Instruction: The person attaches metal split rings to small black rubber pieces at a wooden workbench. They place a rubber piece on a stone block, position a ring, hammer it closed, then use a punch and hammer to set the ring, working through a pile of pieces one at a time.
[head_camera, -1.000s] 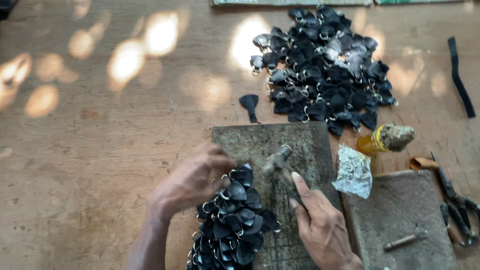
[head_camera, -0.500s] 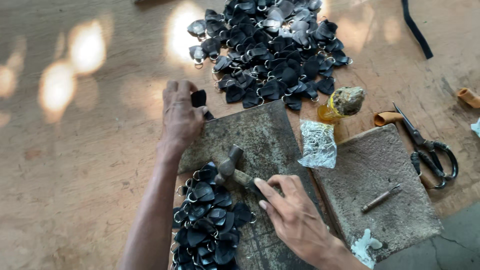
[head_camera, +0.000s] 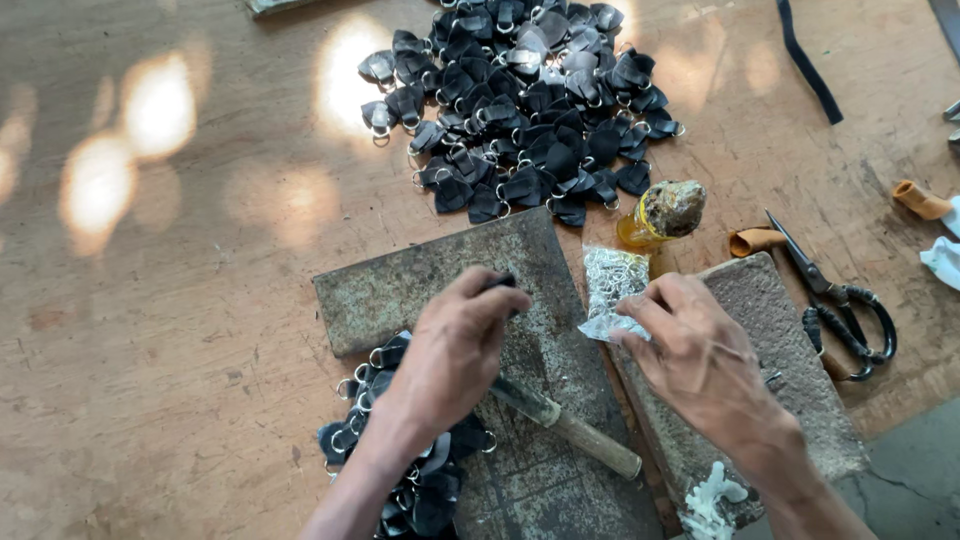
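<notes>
My left hand (head_camera: 455, 345) is curled over the grey stone slab (head_camera: 440, 275), its fingertips pinching a small black leather piece (head_camera: 503, 283); under its wrist lies a heap of black leather tabs with metal rings (head_camera: 405, 470); a hammer with a wooden handle (head_camera: 570, 430) rests on the slab between my hands; my right hand (head_camera: 700, 360) closes its fingers on a small clear plastic bag of metal rings (head_camera: 610, 290); further right lie black-handled scissors (head_camera: 835, 300).

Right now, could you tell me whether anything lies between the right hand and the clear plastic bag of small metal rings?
Nothing visible does: the right hand already has its fingertips on the clear plastic bag of small metal rings.
</notes>
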